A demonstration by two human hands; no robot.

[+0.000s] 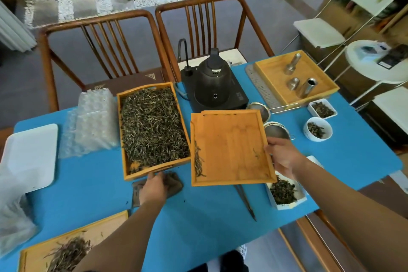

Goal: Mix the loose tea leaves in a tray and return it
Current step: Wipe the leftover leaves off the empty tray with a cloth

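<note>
A wooden tray (123,139) filled with loose dark tea leaves (152,126) sits on the blue table. My left hand (153,187) grips its near edge, over a brown cloth. To its right a second wooden tray (231,148) is almost bare, with a thin line of leaves along its left wall. It is lifted and tilted down to the left toward the full tray. My right hand (283,157) holds this tray by its right edge.
A black kettle on its base (213,86) stands behind the trays. White dishes of tea (318,130) and strainers lie right, a white box of leaves (284,194) and tongs (246,202) near. Another tray with leaves (61,252) sits front left. Bubble wrap (92,126) lies left.
</note>
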